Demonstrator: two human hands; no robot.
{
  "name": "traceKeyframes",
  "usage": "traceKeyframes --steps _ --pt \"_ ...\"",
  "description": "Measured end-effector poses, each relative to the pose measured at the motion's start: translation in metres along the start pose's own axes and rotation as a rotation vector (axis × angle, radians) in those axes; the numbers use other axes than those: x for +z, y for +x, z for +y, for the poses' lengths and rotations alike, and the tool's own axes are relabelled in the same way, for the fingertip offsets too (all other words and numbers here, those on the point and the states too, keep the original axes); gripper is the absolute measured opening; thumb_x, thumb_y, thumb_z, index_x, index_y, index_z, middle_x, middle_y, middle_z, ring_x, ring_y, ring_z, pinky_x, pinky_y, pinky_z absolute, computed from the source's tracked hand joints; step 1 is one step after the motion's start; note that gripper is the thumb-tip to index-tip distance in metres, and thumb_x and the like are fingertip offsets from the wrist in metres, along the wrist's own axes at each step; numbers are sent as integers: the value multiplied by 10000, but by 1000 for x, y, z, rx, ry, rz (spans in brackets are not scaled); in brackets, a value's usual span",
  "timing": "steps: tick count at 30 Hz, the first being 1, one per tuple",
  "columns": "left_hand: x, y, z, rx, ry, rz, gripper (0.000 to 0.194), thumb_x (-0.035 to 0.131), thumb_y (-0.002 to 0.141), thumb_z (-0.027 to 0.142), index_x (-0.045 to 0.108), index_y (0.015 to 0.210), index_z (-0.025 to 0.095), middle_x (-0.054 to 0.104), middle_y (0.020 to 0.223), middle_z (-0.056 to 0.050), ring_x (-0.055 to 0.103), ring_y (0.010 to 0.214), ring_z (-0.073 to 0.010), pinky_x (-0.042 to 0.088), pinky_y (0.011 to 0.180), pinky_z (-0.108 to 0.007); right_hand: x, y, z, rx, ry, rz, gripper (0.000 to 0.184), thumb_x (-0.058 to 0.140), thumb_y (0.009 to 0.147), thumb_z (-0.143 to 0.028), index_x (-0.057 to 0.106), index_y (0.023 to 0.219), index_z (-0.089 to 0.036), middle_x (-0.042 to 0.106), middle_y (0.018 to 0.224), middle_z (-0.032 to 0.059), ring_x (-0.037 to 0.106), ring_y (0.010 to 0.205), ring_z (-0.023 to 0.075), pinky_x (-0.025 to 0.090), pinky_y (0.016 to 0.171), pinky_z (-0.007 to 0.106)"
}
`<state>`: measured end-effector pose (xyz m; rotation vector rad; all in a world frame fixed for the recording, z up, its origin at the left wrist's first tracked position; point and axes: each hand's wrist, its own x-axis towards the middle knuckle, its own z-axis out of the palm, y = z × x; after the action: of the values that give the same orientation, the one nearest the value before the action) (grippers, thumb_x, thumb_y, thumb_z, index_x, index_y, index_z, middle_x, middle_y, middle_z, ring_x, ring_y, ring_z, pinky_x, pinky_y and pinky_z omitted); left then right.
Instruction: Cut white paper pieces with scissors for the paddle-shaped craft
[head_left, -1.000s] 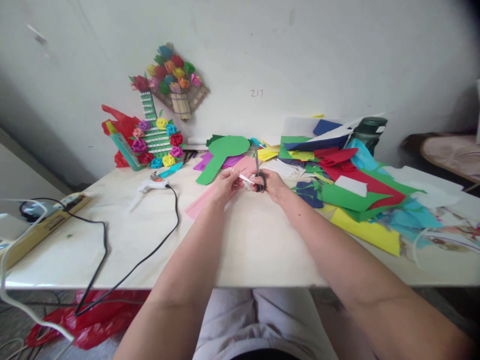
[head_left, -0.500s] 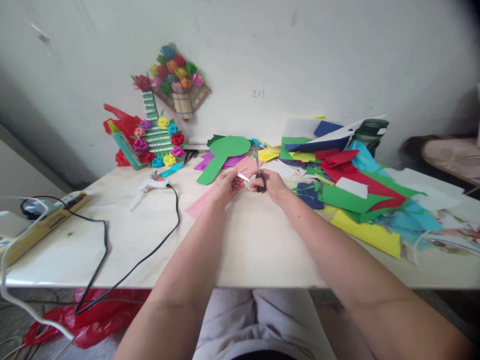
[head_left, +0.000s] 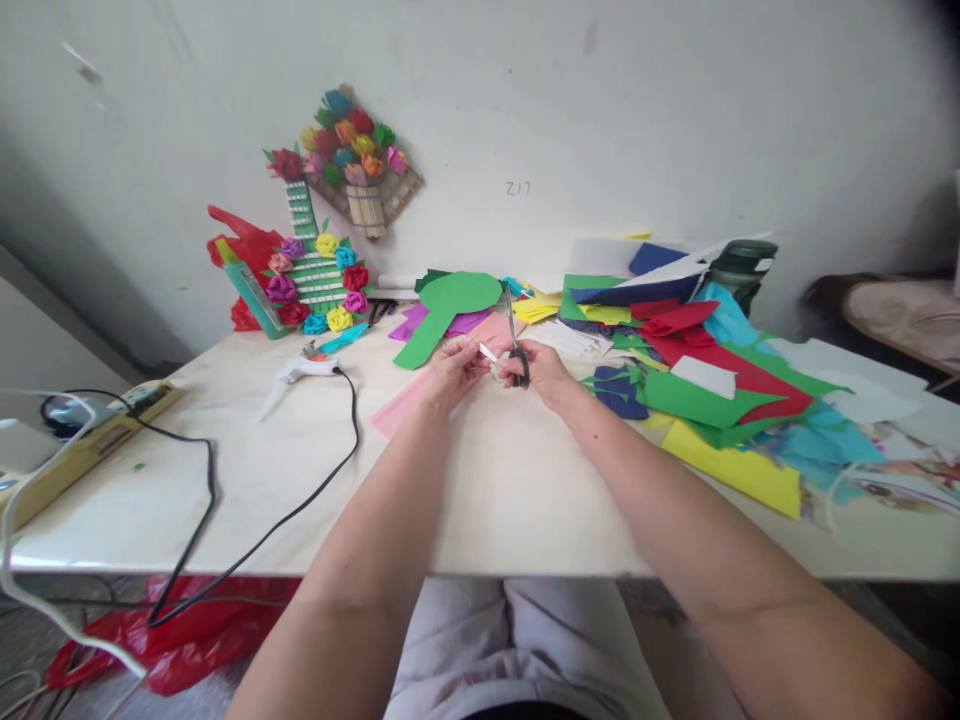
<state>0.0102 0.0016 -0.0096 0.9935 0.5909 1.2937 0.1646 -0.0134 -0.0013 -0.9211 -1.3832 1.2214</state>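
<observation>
My left hand (head_left: pixel 452 369) is closed on a small white paper strip (head_left: pixel 488 352), pinched at the fingertips. Close beside it, my right hand (head_left: pixel 541 370) is closed round the black handles of a pair of scissors (head_left: pixel 518 360), whose blades point up and away toward the wall. The fingertips of both hands nearly meet around the strip, and part of it is hidden by them. Beyond the hands lies a green paper cutout (head_left: pixel 459 303) with a round top and a stem, over pink paper (head_left: pixel 405 402) and purple paper (head_left: pixel 405 326).
A white glue gun (head_left: pixel 304 370) with a black cord lies at left, near a power strip (head_left: pixel 90 450). Paper-flower crafts (head_left: pixel 319 280) and a glue bottle (head_left: pixel 253 298) stand at the wall. Coloured paper scraps (head_left: pixel 720 385) and a dark bottle (head_left: pixel 739 270) are at right.
The white strip at my left fingertips has tilted slightly, and the scissors have turned a little. Both hands stay in nearly the same place.
</observation>
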Motion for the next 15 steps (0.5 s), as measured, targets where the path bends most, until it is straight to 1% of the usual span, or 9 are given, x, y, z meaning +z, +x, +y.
traceKeyframes --steps 1,3,8,15 --pt "1 -1 1 3 -3 16 160 652 673 228 577 760 117 602 617 -15 572 538 -80 490 611 -225 0 -1 -2 13 -38 -3 351 667 581 -308 537 872 -160 591 527 -26 531 391 97 261 323 166" --pt "2 -2 4 11 3 52 153 647 678 227 574 753 115 592 597 -14 572 530 -84 494 619 -237 0 -4 -7 31 -112 -3 365 666 585 -331 539 881 -160 573 501 -37 505 369 86 242 310 163" --pt "5 -6 10 38 18 131 141 647 677 210 579 738 102 589 585 -16 565 509 -81 492 607 -235 -2 -8 -13 34 -231 -46 314 689 565 -345 575 780 -146 511 449 -53 458 381 68 350 338 177" --pt "4 -5 10 67 26 195 126 646 675 200 593 720 94 596 587 -18 556 491 -69 481 568 -208 -5 -10 -10 41 -334 -190 299 688 578 -376 593 754 -153 517 481 -40 459 389 58 349 332 160"
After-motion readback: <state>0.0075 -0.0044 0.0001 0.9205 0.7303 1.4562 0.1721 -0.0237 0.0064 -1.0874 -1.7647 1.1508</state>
